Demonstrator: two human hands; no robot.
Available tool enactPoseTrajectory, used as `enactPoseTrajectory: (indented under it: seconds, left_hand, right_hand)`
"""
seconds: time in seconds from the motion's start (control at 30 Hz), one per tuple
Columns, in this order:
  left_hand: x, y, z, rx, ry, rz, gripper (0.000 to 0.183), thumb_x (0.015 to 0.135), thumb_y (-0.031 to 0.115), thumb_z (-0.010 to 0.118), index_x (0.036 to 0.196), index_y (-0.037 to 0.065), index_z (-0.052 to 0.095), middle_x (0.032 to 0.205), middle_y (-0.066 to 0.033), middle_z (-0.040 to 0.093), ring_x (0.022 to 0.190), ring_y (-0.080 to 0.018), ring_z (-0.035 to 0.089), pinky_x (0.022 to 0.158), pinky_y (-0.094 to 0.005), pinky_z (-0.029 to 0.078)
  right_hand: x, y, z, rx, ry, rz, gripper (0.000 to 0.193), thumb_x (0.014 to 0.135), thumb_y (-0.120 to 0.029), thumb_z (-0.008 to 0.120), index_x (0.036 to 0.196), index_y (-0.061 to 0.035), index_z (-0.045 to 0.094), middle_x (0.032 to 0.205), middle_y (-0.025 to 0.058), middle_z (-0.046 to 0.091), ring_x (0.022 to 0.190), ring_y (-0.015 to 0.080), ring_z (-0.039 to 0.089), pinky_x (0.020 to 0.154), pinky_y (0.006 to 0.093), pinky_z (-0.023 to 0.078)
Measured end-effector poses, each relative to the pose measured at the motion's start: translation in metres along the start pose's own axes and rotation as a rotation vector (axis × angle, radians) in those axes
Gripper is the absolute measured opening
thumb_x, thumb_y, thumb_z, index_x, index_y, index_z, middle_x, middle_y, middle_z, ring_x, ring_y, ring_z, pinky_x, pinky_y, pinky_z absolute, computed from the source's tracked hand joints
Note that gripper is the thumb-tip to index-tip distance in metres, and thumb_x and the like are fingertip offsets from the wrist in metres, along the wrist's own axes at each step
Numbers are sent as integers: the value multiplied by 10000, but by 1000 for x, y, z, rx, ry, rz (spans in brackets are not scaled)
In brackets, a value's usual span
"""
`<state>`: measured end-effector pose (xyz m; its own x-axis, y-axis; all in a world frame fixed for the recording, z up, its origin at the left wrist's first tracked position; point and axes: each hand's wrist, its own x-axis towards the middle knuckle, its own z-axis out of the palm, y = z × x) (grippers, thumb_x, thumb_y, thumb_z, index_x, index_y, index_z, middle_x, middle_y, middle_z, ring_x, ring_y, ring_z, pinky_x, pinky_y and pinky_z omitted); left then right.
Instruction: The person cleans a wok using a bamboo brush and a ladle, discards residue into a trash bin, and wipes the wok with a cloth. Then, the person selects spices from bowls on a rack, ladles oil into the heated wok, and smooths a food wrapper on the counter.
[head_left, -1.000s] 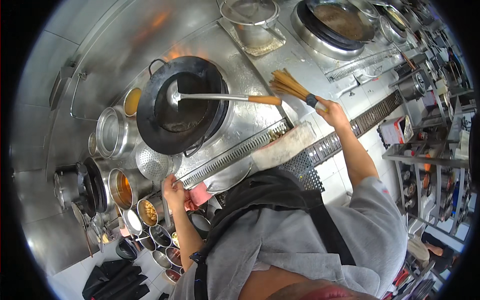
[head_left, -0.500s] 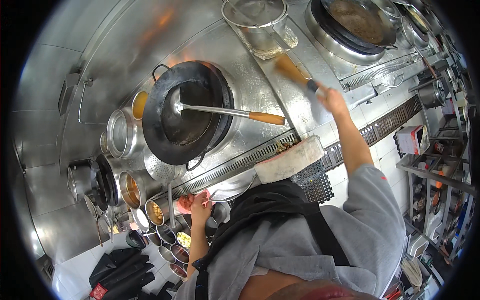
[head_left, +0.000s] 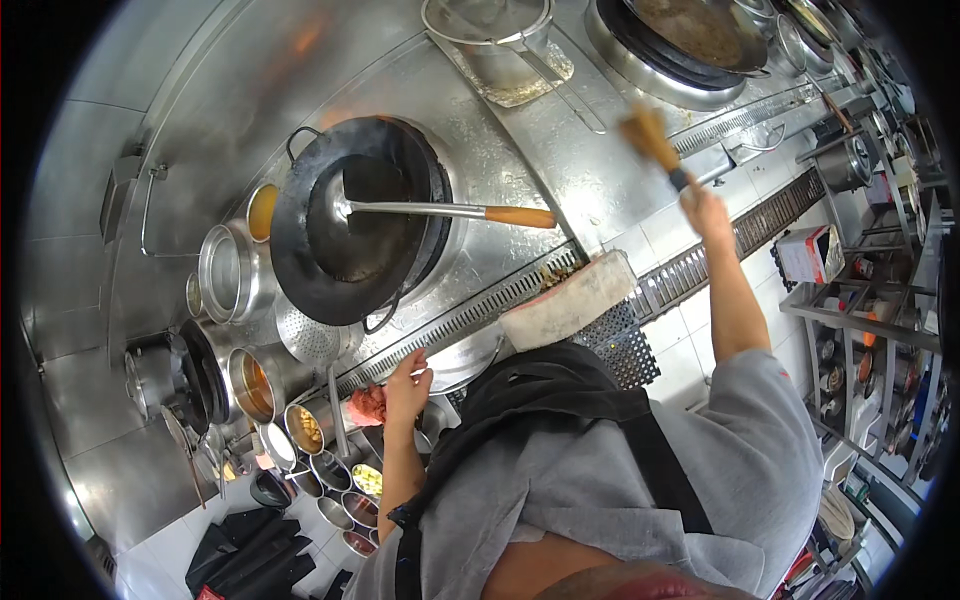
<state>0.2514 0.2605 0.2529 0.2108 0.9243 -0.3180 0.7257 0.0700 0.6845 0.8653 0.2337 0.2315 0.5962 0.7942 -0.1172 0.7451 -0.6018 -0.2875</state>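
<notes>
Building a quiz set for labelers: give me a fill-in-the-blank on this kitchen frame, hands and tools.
1. The right hand holds a bamboo ____ above the steel counter.
2. The ladle with the orange handle rests in the black ____.
3. The left hand is beside a ____ cloth, next to the small seasoning bowls.

Missing words: brush; wok; pink

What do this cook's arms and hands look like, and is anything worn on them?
Both forearms are bare. The left hand and right hand show no gloves. Loose grey short sleeves end near the elbows, with a black apron strapped over the shirt.
</notes>
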Motion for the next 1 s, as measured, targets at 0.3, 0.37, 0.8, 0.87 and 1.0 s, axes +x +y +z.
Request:
enactPoseTrajectory:
  seconds: [0.3, 0.37, 0.8, 0.87, 1.0]
  left_hand:
    - [-8, -9, -1, 80, -71, -4, 404, 801, 82, 618, 1199, 27, 585, 993, -141, 666, 885, -213, 661, 728, -307, 546]
    - [-9, -11, -1, 103, -98, 9, 405, 801, 89, 616, 1201, 30, 585, 993, -144, 667, 883, -217, 662, 732, -309, 547]
    - [-4, -3, 15, 72, -208, 17, 396, 802, 91, 610, 1193, 35, 585, 976, -154, 670, 904, -220, 658, 752, -328, 544]
    - [1, 6, 12, 59, -198, 45, 395, 802, 85, 608, 1193, 37, 587, 982, -156, 669, 901, -221, 659, 747, -331, 546]
    - [11, 11, 5, 59, -142, 133, 392, 800, 61, 605, 1192, 36, 587, 1002, -163, 666, 888, -226, 662, 730, -327, 552]
  right_hand:
    - [-74, -11, -19, 183, -161, -280, 485, 834, -271, 622, 1308, -210, 536, 903, 273, 640, 866, 423, 627, 794, 495, 487]
    - [-74, 7, -16, 109, -162, -78, 525, 818, -265, 635, 1327, -218, 517, 969, 276, 630, 919, 411, 620, 813, 474, 486]
    - [-155, -26, -16, 94, -308, -106, 636, 784, -286, 667, 1376, -195, 455, 886, 264, 650, 869, 420, 632, 792, 460, 506]
    - [-169, -51, -42, 157, -330, -231, 566, 770, -239, 665, 1316, -190, 523, 884, 241, 653, 848, 405, 631, 782, 458, 508]
    - [-171, -50, -77, 101, -345, -205, 510, 768, -225, 651, 1268, -174, 566, 866, 234, 654, 821, 394, 634, 772, 464, 508]
